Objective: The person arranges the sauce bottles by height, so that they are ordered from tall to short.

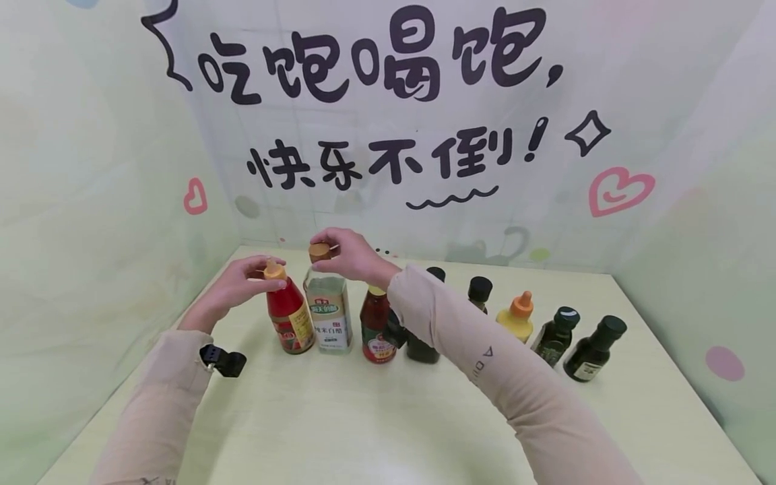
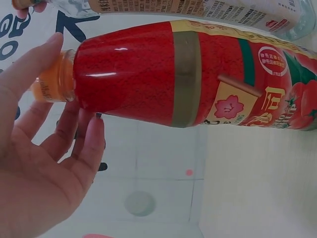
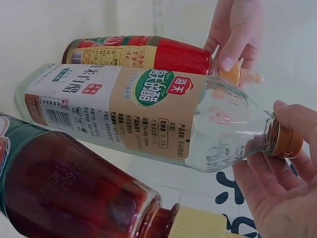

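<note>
Ketchup bottle (image 1: 288,313) and white vinegar bottle (image 1: 328,313) stand side by side on the left of the table (image 1: 303,424). The left hand (image 1: 238,281) pinches the orange cap (image 1: 275,271) between thumb and curled fingers, the right hand (image 1: 354,256) likewise the brown cap (image 1: 318,252), presumably because they are narrow.

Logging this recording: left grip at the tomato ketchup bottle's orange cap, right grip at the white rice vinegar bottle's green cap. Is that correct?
Not quite: the white rice vinegar bottle has a brown cap, not a green one, as the right wrist view shows. The right grip is at it, and the left grip is at the orange cap of the tomato ketchup bottle.
</note>
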### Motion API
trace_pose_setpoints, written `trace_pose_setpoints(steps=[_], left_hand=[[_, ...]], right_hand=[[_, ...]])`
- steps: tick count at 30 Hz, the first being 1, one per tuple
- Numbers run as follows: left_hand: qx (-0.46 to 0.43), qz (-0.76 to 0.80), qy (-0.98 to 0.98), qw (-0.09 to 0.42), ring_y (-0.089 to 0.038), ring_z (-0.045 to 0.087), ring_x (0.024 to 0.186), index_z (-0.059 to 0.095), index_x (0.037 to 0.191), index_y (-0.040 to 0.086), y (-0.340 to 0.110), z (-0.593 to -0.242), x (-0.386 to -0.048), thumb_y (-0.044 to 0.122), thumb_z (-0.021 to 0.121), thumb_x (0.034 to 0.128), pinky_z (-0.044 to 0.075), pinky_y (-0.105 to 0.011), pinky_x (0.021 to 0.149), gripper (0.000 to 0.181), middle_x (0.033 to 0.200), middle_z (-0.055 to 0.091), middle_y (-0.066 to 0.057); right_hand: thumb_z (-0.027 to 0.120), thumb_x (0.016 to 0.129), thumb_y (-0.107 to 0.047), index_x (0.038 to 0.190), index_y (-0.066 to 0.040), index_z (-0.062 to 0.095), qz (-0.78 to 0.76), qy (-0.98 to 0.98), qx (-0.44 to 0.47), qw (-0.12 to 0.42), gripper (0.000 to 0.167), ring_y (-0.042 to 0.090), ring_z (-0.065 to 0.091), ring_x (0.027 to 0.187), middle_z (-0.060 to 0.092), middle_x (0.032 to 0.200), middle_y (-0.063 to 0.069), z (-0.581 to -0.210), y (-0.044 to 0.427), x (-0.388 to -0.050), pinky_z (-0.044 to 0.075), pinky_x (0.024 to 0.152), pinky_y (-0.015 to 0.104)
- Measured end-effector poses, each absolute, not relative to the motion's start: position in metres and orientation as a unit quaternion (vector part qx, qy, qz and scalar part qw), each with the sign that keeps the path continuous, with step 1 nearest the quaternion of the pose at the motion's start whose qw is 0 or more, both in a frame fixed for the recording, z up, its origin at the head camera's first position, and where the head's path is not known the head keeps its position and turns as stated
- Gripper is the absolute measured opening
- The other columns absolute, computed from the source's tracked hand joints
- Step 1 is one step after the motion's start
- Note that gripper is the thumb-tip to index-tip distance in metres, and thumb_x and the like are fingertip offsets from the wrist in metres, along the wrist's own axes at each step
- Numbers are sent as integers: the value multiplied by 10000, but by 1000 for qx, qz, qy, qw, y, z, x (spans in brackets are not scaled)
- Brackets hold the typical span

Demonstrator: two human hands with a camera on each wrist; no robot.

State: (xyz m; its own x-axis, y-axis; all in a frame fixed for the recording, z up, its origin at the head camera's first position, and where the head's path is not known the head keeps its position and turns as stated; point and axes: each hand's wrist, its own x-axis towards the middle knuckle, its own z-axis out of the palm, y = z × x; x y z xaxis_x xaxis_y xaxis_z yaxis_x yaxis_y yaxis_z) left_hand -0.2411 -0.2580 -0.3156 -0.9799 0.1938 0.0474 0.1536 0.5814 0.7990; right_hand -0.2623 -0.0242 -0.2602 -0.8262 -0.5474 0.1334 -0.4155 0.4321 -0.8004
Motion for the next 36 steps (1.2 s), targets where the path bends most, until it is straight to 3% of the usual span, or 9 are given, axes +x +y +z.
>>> trace_pose_setpoints(steps=[23,36], left_hand=[[104,432,896,10,-301,464,998,547,1144,49,-257,-313,-242,308,667,786,449,-402,767,458,1077,551,-141],[77,436,897,5,-326,442,1045,505,1212,47,-258,-322,-241,344,666,779,452,-425,779,550,1127,522,-152]], right_hand=[[702,755,-116,1087,-102,569,-430,849,-297,79,358,139,538,873,578,1004,24,-257,-23,-268,452,735,206],[707,748,-100,1090,-81,604,-426,851,-297,82,358,145,541,818,610,974,28,-257,-24,-268,457,706,198]])
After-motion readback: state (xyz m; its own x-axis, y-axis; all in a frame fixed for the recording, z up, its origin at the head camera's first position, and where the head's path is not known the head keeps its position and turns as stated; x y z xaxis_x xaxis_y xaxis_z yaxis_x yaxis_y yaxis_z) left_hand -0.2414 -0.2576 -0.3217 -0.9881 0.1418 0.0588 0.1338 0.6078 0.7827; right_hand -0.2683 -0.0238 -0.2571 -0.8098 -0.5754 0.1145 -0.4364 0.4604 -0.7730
